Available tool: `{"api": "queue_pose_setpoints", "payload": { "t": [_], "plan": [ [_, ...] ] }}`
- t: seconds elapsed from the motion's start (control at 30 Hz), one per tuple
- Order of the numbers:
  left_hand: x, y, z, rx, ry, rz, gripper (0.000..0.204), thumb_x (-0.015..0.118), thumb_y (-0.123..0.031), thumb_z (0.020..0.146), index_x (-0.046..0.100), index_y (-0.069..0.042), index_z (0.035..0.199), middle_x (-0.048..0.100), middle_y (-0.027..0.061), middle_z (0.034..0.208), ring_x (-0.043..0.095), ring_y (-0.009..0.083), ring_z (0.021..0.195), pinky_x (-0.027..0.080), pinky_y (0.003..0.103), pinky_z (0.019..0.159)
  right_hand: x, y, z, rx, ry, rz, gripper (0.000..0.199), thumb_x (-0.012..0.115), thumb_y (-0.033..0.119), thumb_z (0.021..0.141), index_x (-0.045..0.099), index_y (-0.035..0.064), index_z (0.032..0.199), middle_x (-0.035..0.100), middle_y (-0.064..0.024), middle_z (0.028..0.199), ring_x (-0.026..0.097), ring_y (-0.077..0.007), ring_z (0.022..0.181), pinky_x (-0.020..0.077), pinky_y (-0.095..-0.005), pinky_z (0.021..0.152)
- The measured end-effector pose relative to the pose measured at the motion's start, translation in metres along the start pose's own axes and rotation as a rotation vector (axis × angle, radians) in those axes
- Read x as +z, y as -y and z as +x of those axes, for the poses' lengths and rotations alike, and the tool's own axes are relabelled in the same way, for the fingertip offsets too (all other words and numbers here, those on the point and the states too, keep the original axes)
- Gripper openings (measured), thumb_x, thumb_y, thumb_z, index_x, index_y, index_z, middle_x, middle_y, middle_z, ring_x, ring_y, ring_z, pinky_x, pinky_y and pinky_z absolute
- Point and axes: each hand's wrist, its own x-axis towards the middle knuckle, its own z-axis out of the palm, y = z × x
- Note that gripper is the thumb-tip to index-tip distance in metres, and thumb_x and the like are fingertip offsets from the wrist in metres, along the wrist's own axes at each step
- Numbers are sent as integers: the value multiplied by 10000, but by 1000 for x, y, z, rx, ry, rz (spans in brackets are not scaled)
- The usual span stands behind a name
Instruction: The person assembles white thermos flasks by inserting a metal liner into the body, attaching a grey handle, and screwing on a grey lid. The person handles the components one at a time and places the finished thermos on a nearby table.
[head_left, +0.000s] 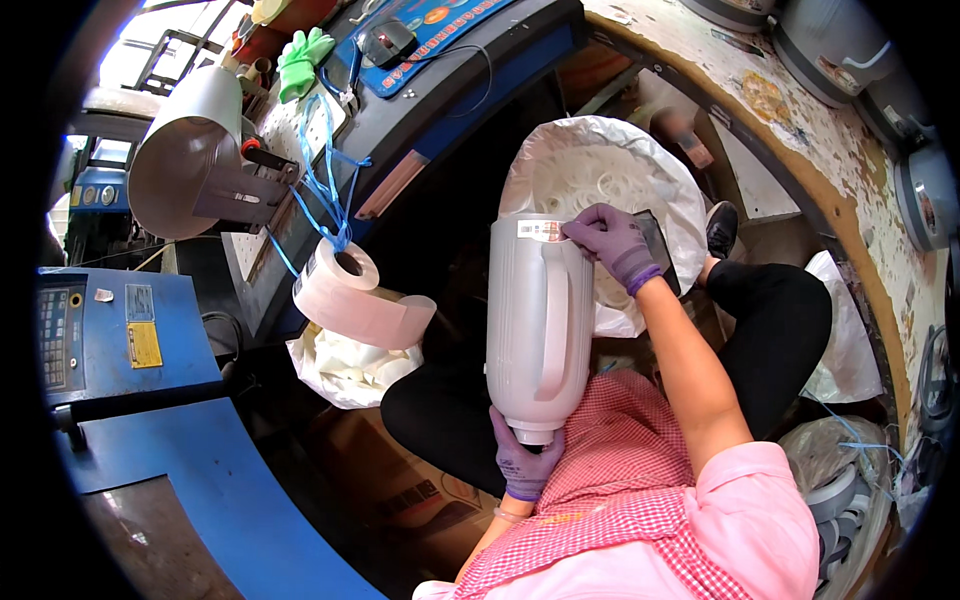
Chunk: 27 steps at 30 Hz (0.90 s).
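While the purple-gloved left hand cups the narrow neck of a long, pale-grey plastic jug, which lies between both hands, the purple-gloved right hand, fingers bent together, touches a small white rectangular label on its wide end. Left of the jug hangs a white paper roll; beyond it sits a white plastic sack.

Pale grey flask, purple-gloved left hand, purple-gloved right hand, red-and-white checked apron, pink sleeve
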Motion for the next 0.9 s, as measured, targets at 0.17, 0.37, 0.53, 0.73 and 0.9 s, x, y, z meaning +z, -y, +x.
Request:
{"api": "queue_pose_setpoints", "payload": {
  "t": [0.17,0.37,0.53,0.73,0.9],
  "plan": [
    [-2,4,-9,-31,35,10,1130,851,-281,696,166,83,1518,606,295,1242,676,386,1056,563,407,851,-38,5,18,-102,-38,-547,517,789,367,748,659,39,1126,710,-150,916,698,-236,882,533,-340,845],
    [2,4,-10,13,23,22,1094,849,-256,704,198,74,1518,548,299,1317,636,397,1119,537,401,909,31,54,18,-127,286,-713,549,669,428,854,628,64,1263,705,-172,1072,668,-317,1030,506,-382,950],
    [-18,15,-15,-41,-61,-328,985,840,-137,728,273,39,1514,523,237,1366,559,304,1245,466,392,1034,17,59,53,-533,230,-1245,398,470,235,992,534,156,1377,624,-139,1272,625,-333,1134,469,-418,1002],
    [-143,5,13,-63,-81,-562,654,739,-111,811,472,30,1391,610,149,1255,602,226,1140,503,352,979,-49,143,-63,-1437,79,-1049,606,654,172,813,531,179,1406,508,-88,1423,448,-312,1342,367,-428,1129],
    [-258,-14,77,36,24,-729,661,433,-536,979,551,30,1299,688,109,978,630,185,770,532,326,646,-48,180,-153,-1661,218,-1085,481,677,172,708,710,197,1187,635,15,886,618,-196,766,519,-350,686]
  ]
}}
